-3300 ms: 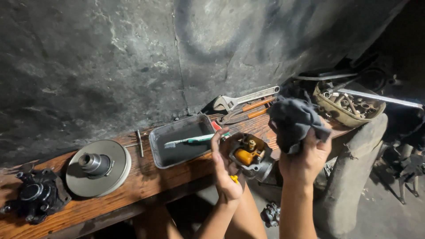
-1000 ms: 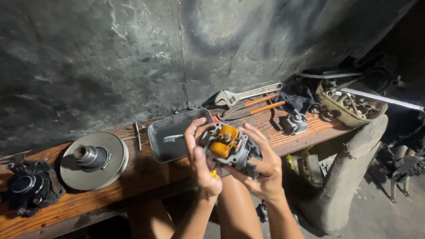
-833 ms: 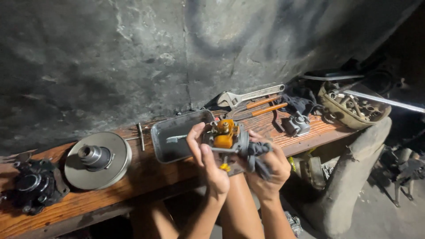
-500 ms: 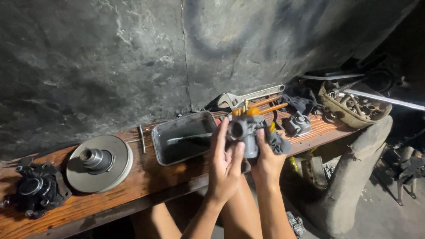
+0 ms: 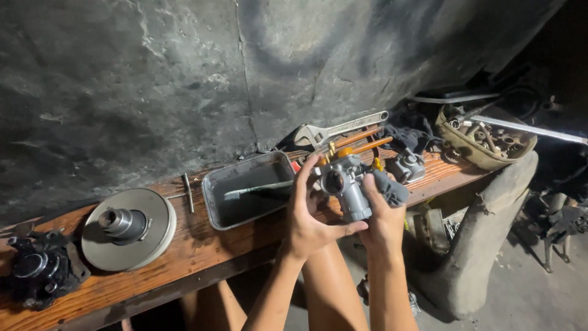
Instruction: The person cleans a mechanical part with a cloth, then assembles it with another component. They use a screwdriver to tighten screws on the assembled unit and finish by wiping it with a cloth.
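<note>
A rough, dark concrete wall point(image 5: 184, 79) rose behind a worn wooden bench point(image 5: 202, 257) that ran slantwise through the view. Just in front of the metal tray point(image 5: 245, 190) on that bench, both hands held a grey carburetor point(image 5: 346, 181) lifted off the wood. The left hand point(image 5: 309, 211) was spread wide, its fingers point(image 5: 304, 178) curled round the tray side of the body. The right hand point(image 5: 383, 211) closed on the carburetor's far side from the tray, and a dark rag point(image 5: 392, 190) was bunched between that palm and the metal.

A toothbrush point(image 5: 260, 189) lay inside the tray. Left of the tray sat a thin steel pin point(image 5: 188, 192), then a round pulley disc point(image 5: 128, 230), then a black engine part point(image 5: 40, 266) at the bench end. Beyond the tray to the right lay an adjustable wrench point(image 5: 343, 130), orange-handled tools point(image 5: 361, 142), a small grey casting point(image 5: 407, 167) and a basket of fittings point(image 5: 487, 141).

The carburetor was held out past the bench edge, so in my judgement a slip on the rag could drop it to the floor, and any loose brass fitting might fall out with it.

Whether the tray held liquid was hard to tell in the gloom. The rag hid most of the right palm, and the lower part of the carburetor was covered by both hands.
</note>
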